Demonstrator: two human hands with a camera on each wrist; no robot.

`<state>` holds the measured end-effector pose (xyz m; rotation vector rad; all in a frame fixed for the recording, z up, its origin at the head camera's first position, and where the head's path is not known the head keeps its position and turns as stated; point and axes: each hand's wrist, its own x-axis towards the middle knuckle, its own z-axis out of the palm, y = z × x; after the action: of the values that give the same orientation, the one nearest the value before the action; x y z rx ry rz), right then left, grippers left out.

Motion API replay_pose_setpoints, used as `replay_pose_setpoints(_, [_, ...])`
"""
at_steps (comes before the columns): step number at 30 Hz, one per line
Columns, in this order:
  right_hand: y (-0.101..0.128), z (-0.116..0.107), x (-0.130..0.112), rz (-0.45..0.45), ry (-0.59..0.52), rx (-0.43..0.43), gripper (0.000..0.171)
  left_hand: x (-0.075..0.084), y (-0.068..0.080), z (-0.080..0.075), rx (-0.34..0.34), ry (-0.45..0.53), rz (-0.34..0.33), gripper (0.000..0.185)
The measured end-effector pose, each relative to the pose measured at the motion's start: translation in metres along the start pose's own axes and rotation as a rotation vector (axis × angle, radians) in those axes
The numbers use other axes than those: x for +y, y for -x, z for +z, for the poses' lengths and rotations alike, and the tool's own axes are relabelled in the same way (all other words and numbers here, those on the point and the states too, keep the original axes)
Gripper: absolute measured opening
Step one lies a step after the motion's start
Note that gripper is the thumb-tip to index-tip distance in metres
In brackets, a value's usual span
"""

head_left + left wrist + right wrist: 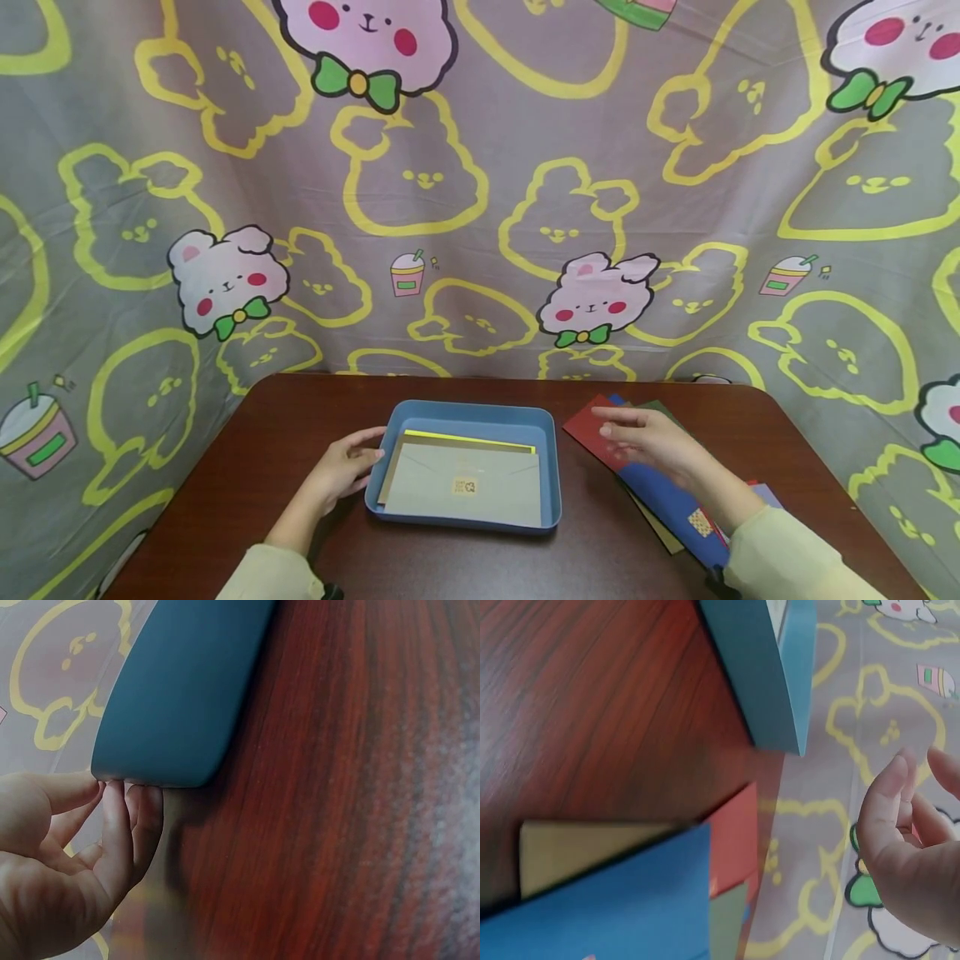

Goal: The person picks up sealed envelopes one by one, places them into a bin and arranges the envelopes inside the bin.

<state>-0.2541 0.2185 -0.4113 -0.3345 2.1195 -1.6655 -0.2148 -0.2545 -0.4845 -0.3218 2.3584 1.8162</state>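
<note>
A blue tray [557, 483] stands on the table with a pale grey envelope [427, 483] inside it, a small printed label on its front. Brown and yellow edges show behind that envelope. My left hand [347, 468] is at the tray's left side, and its fingertips [112, 791] touch the end wall in the left wrist view. To the right of the tray, my right hand [656, 440] is held above a spread of envelopes, its fingers loosely bent with nothing between them. Beneath it lie a red envelope [588, 425] and a blue envelope [663, 504], partly hidden by the hand and sleeve.
Further pieces poke out of the right-hand pile: a tan one [577, 851], a green one [726, 922] and a lilac one [768, 496]. The dark wooden table [300, 408] ends at a curtain [480, 317] with cartoon rabbits, which hangs behind and at both sides.
</note>
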Motion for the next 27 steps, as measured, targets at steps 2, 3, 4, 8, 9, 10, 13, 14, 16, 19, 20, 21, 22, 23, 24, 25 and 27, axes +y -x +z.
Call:
replay_pose_setpoints(2, [0.005, -0.006, 0.003, -0.007, 0.007, 0.002, 0.06, 0.0, 0.0, 0.0, 0.002, -0.001, 0.0, 0.045])
replay_pose_setpoints(3, [0.007, -0.009, 0.005, -0.011, 0.011, 0.006, 0.059, 0.0, 0.0, 0.0, 0.003, 0.002, 0.0, 0.044])
replay_pose_setpoints(4, [0.009, -0.012, 0.007, -0.011, 0.014, 0.011, 0.058, 0.0, 0.0, 0.0, 0.004, 0.003, 0.0, 0.044])
replay_pose_setpoints(8, [0.019, -0.022, 0.016, 0.012, 0.024, 0.061, 0.052, -0.001, 0.0, -0.001, 0.003, 0.008, 0.004, 0.044])
replay_pose_setpoints(9, [0.021, -0.024, 0.018, 0.024, 0.027, 0.077, 0.05, -0.001, 0.0, -0.001, 0.001, 0.011, 0.004, 0.044])
replay_pose_setpoints(10, [0.024, -0.027, 0.02, 0.036, 0.03, 0.092, 0.049, -0.001, 0.0, -0.002, -0.005, 0.006, 0.008, 0.044])
replay_pose_setpoints(13, [0.031, -0.034, 0.026, 0.051, 0.04, 0.128, 0.046, -0.001, -0.001, -0.003, -0.02, 0.006, 0.009, 0.046])
replay_pose_setpoints(14, [0.033, -0.036, 0.028, 0.051, 0.044, 0.135, 0.046, -0.001, -0.001, -0.003, -0.023, 0.003, 0.008, 0.046])
replay_pose_setpoints(16, [0.038, -0.042, 0.033, 0.048, 0.052, 0.146, 0.047, -0.001, -0.001, -0.003, -0.024, 0.0, 0.005, 0.047])
replay_pose_setpoints(19, [0.046, -0.053, 0.04, 0.04, 0.046, 0.151, 0.044, -0.001, -0.001, -0.002, -0.014, 0.007, -0.002, 0.046])
replay_pose_setpoints(20, [0.049, -0.057, 0.043, 0.042, 0.038, 0.152, 0.039, -0.001, -0.001, -0.002, -0.007, 0.007, 0.0, 0.045])
replay_pose_setpoints(21, [0.052, -0.061, 0.046, 0.041, 0.026, 0.151, 0.032, -0.001, -0.001, -0.002, -0.006, 0.007, 0.003, 0.045])
replay_pose_setpoints(22, [0.056, -0.065, 0.049, 0.042, 0.011, 0.151, 0.027, -0.001, -0.001, -0.001, -0.009, 0.006, 0.006, 0.045])
replay_pose_setpoints(23, [0.06, -0.07, 0.052, 0.048, -0.006, 0.153, 0.023, 0.0, -0.001, -0.001, -0.008, 0.007, 0.009, 0.046])
replay_pose_setpoints(24, [0.064, -0.074, 0.055, 0.057, -0.02, 0.158, 0.023, 0.0, -0.001, -0.001, -0.011, 0.004, 0.012, 0.046])
replay_pose_setpoints(25, [0.068, -0.078, 0.058, 0.067, -0.028, 0.168, 0.024, 0.0, -0.001, -0.001, -0.009, 0.004, 0.012, 0.046])
replay_pose_setpoints(27, [0.077, -0.086, 0.064, 0.092, -0.04, 0.186, 0.028, 0.002, -0.001, -0.001, -0.01, 0.004, 0.013, 0.046])
